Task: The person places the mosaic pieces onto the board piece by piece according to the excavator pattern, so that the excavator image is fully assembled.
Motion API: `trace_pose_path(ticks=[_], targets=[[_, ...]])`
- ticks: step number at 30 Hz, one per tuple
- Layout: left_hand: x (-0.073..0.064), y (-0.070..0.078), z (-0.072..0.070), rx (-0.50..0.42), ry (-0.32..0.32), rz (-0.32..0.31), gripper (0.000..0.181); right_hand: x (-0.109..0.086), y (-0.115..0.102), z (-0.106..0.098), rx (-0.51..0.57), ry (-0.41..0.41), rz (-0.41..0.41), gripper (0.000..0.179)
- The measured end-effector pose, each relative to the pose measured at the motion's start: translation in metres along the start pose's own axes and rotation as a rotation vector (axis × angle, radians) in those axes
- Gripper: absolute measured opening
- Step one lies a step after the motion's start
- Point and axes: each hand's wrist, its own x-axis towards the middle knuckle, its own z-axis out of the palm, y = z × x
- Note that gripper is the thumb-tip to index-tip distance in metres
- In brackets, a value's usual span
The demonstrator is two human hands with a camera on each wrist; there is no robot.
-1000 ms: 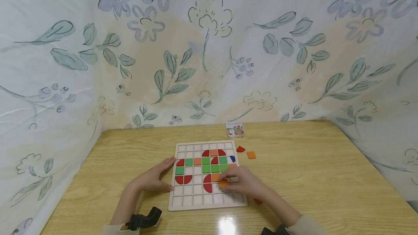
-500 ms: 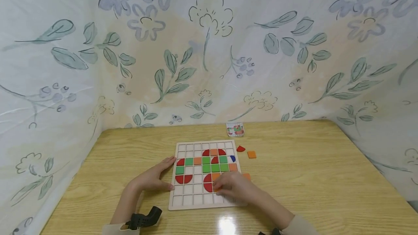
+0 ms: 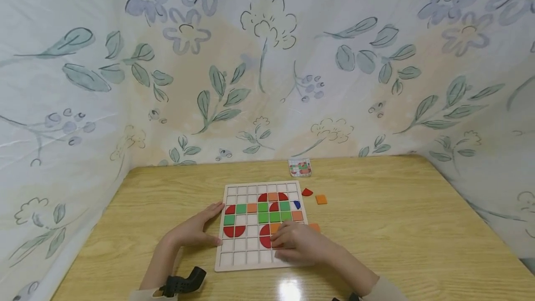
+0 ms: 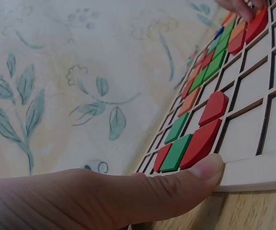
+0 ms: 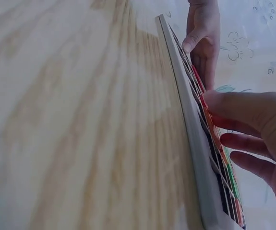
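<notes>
A pale wooden grid board [image 3: 239, 259] lies on the table, with red quarter-round, green and orange square tiles in several cells. My left hand [image 3: 192, 231] rests along its left edge, and in the left wrist view the thumb [image 4: 176, 189] lies on the rim near a red tile [image 4: 201, 143]. My right hand [image 3: 303, 243] is over the lower right part, fingertips right beside a red half circle [image 3: 265, 237]. In the right wrist view its thumb and fingers are spread apart, tips at the tiles. The cell under these fingers is hidden.
Beyond the board's top right corner lie a loose red quarter-round tile [image 3: 307, 192] and an orange square [image 3: 321, 199]. Another orange tile [image 3: 315, 228] shows behind my right hand. A small pattern card [image 3: 300, 167] lies near the back edge, before a floral cloth [image 3: 267, 82].
My right hand has carried a pinched orange square left to the cell by the red half circle. Its fingers have since loosened, and they hide that cell. The left hand has stayed put.
</notes>
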Motion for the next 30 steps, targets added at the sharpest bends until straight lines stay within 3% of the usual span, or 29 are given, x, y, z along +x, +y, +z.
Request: trace_pose_path(ticks=[4, 9, 17, 25, 30], targets=[[0.000, -0.002, 0.002, 0.005, -0.001, 0.009, 0.093, -0.005, 0.001, -0.001, 0.114, 0.025, 0.044, 0.020], [-0.002, -0.003, 0.002, 0.005, 0.004, 0.032, 0.094, -0.017, 0.009, -0.009, 0.280, 0.129, 0.158, 0.023], [-0.003, -0.003, 0.001, 0.010, 0.009, 0.037, 0.094, -0.039, 0.021, -0.033, 0.391, 0.159, 0.432, 0.030], [-0.004, -0.001, -0.001, 0.020, 0.008, 0.055, 0.094, -0.061, 0.043, -0.044, 0.395, 0.280, 0.447, 0.034], [-0.003, -0.002, 0.000, 0.018, 0.008, 0.059, 0.094, -0.067, 0.057, -0.047, 0.377, 0.289, 0.482, 0.035]])
